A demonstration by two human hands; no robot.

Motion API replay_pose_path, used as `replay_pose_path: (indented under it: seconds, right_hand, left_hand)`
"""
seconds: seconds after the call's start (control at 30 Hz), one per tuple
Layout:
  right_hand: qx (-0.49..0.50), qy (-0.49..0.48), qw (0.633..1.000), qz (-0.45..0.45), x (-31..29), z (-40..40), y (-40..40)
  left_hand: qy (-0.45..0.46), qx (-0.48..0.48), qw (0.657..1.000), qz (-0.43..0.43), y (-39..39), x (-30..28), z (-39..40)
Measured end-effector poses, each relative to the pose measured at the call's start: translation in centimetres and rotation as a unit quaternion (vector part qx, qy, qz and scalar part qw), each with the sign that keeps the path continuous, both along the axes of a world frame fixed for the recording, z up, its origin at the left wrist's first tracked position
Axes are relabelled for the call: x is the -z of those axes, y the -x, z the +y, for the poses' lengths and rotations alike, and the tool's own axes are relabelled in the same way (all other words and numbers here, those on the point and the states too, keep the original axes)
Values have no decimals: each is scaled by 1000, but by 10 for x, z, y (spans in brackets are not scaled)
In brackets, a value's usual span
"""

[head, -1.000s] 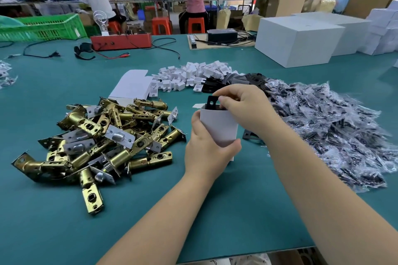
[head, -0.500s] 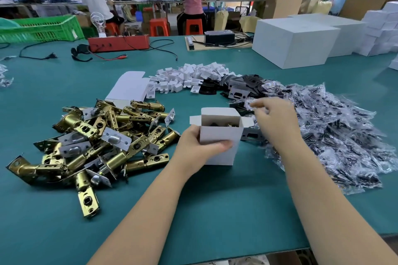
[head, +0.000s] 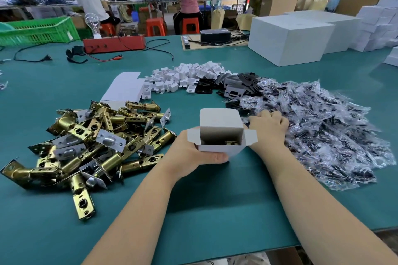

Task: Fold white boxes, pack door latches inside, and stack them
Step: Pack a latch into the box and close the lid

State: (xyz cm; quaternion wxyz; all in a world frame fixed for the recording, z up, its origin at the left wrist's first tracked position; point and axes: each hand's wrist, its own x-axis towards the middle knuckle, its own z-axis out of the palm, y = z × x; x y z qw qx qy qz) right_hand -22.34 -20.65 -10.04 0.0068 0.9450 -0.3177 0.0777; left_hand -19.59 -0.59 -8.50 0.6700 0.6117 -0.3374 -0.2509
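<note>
At frame centre, the left hand (head: 195, 153) grips the open white box (head: 219, 135) upright (brass part inside). The right hand (head: 269, 123) rests on the bagged parts (head: 323, 135), grasp indiscernible; one bag should be taken.

Both forearms are bare up to the frame's edge, with no sleeve, glove, watch or ring on the left hand (head: 189, 153) or right hand (head: 269, 129).

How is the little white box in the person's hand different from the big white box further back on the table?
The small white box is gripped by the left hand; the large white box stands on the table. The small one has open flaps, showing a brass part inside; the large one looks closed. Both are plain white.
</note>
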Motion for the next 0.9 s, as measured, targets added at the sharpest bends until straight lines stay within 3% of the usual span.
replay_pose_path:
  seconds: [0.23, 0.33, 0.47, 0.7, 0.77, 0.9]
  right_hand:
    - [-16, -46, 997, -66, 4, 2, -2]
    - [-52, -67, 983, -160, 4, 3, 1]
    - [-148, -145, 902, -379, -8, 6, 10]
    - [-238, -372, 759, -479, -63, 30, 35]
    - [-304, -349, 769, -442, -77, 38, 40]
    - [-380, -148, 887, -216, -91, 48, 36]
  left_hand:
    - [-23, 30, 999, 22, -3, -1, 3]
    - [-36, 25, 999, 23, -4, 0, 3]
    - [-28, -7, 999, 14, -4, 3, 1]
    - [-90, -49, 995, -13, -13, 10, -2]
    - [-89, -56, 994, -10, -14, 11, -2]
    - [-91, -60, 994, 9, -16, 12, -3]
